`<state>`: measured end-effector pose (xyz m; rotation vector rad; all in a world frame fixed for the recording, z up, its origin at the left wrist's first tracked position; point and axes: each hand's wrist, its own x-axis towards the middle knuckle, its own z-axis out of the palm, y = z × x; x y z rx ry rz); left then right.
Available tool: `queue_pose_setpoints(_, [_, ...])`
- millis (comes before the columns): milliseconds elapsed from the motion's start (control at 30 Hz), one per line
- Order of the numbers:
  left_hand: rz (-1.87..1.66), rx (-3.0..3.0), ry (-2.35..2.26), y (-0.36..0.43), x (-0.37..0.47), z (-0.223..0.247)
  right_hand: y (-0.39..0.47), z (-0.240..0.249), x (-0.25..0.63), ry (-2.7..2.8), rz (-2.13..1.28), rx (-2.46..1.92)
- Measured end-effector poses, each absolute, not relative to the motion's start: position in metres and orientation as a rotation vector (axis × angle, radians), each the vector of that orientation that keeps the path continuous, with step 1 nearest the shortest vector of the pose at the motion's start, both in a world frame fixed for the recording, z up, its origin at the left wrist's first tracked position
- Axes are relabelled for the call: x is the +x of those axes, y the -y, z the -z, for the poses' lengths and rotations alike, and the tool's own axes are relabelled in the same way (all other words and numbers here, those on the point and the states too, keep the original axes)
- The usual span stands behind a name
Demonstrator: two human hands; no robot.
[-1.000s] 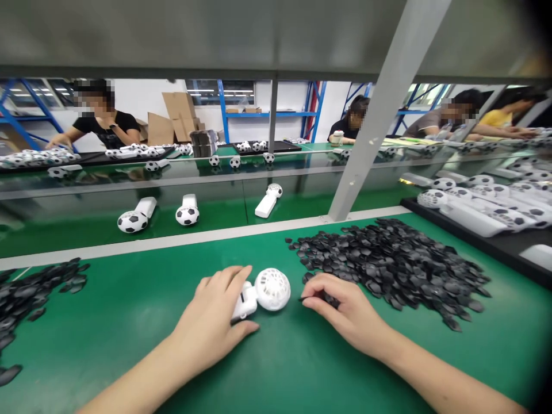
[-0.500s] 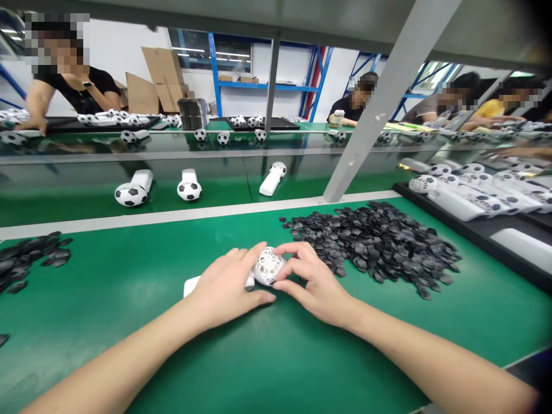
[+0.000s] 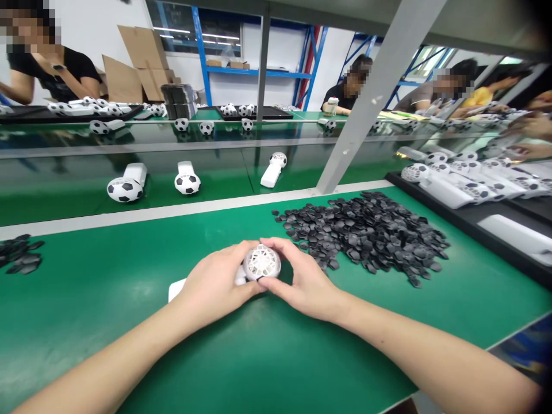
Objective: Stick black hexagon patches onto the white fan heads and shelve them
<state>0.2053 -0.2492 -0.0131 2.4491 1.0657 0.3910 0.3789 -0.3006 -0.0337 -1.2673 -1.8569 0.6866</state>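
Observation:
Between my hands, low over the green work surface (image 3: pixel 207 368), is a white handheld fan with a round, football-like lattice head (image 3: pixel 262 262). The open lattice faces up at me, and a small dark spot shows at its lower edge. My left hand (image 3: pixel 215 282) wraps the near left side of the head and covers most of the handle, whose white end (image 3: pixel 176 289) sticks out to the left. Curved round the right side of the head is my right hand (image 3: pixel 304 282), thumb at the bottom and fingers at the top. Black pentagon-shaped pieces (image 3: pixel 362 236) lie heaped to the right.
A smaller black pile (image 3: pixel 21 253) lies at far left. Football-headed fans (image 3: pixel 187 179) rest on the dark green belt (image 3: pixel 224 178) ahead. A black tray (image 3: pixel 466 221) of fans stands right. A slanted grey post (image 3: pixel 366 115) rises ahead. Several people sit beyond the belt.
The fan head has tilted so its lattice faces me more squarely. My right fingers and thumb have closed further round it. The whole view has shifted slightly.

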Motion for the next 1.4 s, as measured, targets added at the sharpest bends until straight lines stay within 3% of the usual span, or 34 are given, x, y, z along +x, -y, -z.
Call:
queue_pose_setpoints(167, [-0.386, 2.51, -1.098, 0.249, 0.203, 0.018, 0.289, 0.031, 0.392, 1.894, -0.658, -1.306])
queue_pose_setpoints(400, [-0.402, 2.686, -1.065, 0.248, 0.2, 0.024, 0.265, 0.037, 0.431, 2.008, 0.031, -1.924])
queue_pose_setpoints(633, [-0.39, 2.744, -1.001, 0.245, 0.197, 0.023, 0.27, 0.035, 0.428, 2.084, 0.024, -1.975])
queue_pose_setpoints(1067, [-0.403, 2.712, -0.967, 0.244, 0.197, 0.026, 0.272, 0.038, 0.431, 2.242, 0.305, -1.949])
queue_pose_setpoints(1167, [-0.414, 2.71, -0.967, 0.244, 0.197, 0.027, 0.274, 0.039, 0.43, 2.156, 0.191, -1.825])
queue_pose_setpoints(1400, [-0.442, 2.721, -0.931, 0.243, 0.196, 0.028, 0.288, 0.026, 0.414, 1.811, -0.469, -1.333])
